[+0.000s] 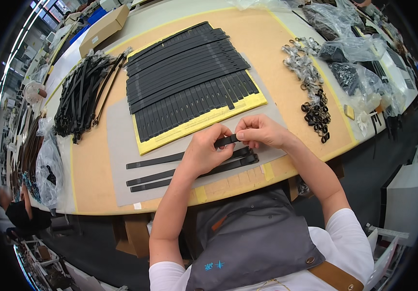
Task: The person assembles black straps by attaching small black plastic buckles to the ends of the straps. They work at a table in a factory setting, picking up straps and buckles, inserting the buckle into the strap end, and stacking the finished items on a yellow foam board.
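Observation:
Between my two hands I hold the end of a black leather strap (226, 141). My left hand (208, 149) has its fingers curled around it, and my right hand (260, 131) pinches its tip between thumb and fingers. Below my hands, flat black straps (153, 181) lie side by side on a grey mat (121, 145), partly hidden under my left hand and wrist. Their right ends look thicker, with what may be dark buckles (252, 158). Just beyond my hands, rows of black straps (184, 72) lie in a crosswise stack on a yellow-edged board (194, 127).
Left of the board lies a heap of black straps with metal fittings (80, 92). On the right, small metal rings and hooks (316, 111) are strewn in a line beside plastic bags (359, 77). A cardboard box (104, 30) stands at the back left. Another person (18, 208) sits far left.

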{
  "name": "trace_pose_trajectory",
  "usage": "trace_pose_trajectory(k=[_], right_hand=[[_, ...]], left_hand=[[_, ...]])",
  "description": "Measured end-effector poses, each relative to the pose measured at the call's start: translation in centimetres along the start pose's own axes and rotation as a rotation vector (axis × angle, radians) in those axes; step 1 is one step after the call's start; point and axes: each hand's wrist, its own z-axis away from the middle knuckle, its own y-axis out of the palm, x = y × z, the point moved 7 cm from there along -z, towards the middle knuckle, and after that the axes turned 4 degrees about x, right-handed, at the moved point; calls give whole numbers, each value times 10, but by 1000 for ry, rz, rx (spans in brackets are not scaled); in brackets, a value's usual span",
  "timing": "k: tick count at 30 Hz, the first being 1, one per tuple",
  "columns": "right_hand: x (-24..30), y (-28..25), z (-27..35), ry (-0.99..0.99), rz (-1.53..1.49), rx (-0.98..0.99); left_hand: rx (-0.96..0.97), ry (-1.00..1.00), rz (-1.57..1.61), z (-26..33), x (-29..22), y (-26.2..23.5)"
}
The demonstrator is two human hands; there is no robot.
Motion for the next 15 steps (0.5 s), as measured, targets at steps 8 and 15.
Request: trace_pose_trajectory(k=[8, 15], right_hand=[[0, 0, -1, 11, 34, 11], [4, 4, 0, -20, 37, -22]], left_hand=[[0, -1, 15, -1, 7, 2], [21, -20, 7, -1, 7, 3]])
